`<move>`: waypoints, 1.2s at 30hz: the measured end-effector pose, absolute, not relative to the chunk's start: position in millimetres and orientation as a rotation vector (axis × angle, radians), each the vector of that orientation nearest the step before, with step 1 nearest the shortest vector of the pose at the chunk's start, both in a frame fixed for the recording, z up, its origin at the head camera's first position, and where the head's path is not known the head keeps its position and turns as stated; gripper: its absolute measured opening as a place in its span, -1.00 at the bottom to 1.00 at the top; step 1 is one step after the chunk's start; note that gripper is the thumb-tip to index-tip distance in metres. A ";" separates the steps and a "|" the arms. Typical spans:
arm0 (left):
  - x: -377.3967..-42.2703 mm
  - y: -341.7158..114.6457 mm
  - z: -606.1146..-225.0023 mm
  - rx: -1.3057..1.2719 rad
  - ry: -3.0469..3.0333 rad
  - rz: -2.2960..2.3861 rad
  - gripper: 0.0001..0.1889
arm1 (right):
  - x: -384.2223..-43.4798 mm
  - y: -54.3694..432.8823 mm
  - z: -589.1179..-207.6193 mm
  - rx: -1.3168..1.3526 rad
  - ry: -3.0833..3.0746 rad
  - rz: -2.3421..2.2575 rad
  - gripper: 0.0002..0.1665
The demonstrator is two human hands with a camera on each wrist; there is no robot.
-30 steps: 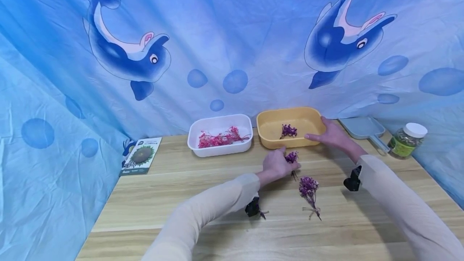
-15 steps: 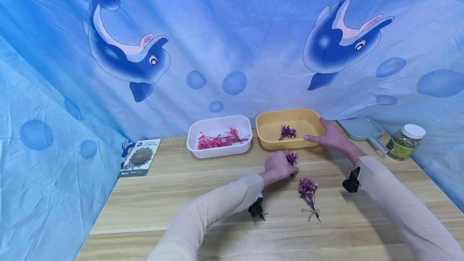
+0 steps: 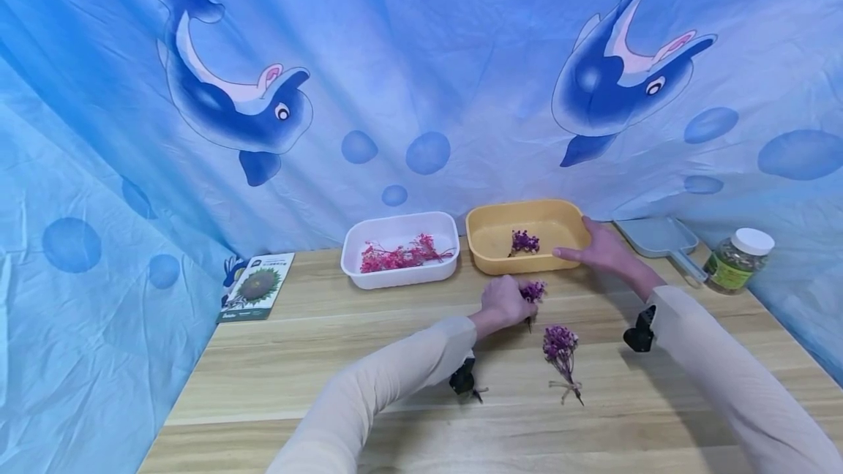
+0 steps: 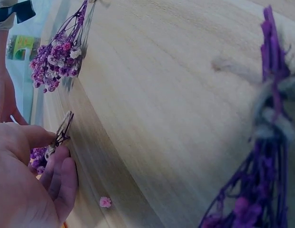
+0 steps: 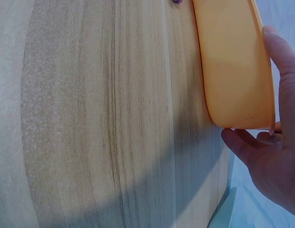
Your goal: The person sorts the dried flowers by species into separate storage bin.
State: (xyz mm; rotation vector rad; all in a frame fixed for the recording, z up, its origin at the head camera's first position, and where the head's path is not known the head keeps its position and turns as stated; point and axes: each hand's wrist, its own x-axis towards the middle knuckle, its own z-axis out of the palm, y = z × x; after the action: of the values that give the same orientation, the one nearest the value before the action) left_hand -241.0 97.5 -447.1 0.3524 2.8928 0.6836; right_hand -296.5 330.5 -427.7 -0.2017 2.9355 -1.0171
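Observation:
My left hand pinches a small bunch of purple dried flowers by its twine-tied stems, just in front of the yellow tub. In the left wrist view, thumb and fingers meet on the stems. My right hand holds the right end of the tub, thumb at the front rim and fingers against the end wall, as the right wrist view shows. One purple sprig lies inside the tub. Another tied purple bunch lies on the table, and a third lies under the left wrist, mostly hidden in the head view.
Left of the tub stands a white tub with pink dried flowers. A sunflower packet lies at the far left. To the right are a grey-blue dustpan-like tray and a white-capped jar. A loose pink floret lies on the table.
My left fingers have closed round the stems of the small purple bunch, and its flower head has tipped slightly to the right. The right hand stays on the tub.

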 end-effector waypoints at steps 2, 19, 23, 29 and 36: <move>-240.5 97.9 -447.7 0.336 2.892 0.716 -0.45 | -296.2 330.8 -428.1 -0.197 2.931 -1.020 0.52; -238.9 100.7 -451.7 0.356 3.017 0.687 -0.55 | -297.3 329.3 -431.6 -0.199 2.935 -1.034 0.52; -241.1 96.4 -452.3 0.375 2.945 0.853 -0.64 | -297.4 330.4 -431.1 -0.196 2.933 -1.029 0.52; -241.6 89.0 -453.1 0.468 2.826 1.080 -0.46 | -296.9 331.2 -431.0 -0.196 2.925 -1.032 0.51; -242.1 81.0 -445.5 0.602 2.689 1.320 -0.48 | -296.8 331.1 -430.9 -0.209 2.935 -1.038 0.49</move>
State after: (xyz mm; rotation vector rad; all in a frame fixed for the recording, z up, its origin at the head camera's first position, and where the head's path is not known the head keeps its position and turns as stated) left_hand -242.1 81.0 -445.5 0.6020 2.6888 1.3199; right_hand -296.8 331.1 -430.9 -0.2090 2.9351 -1.0383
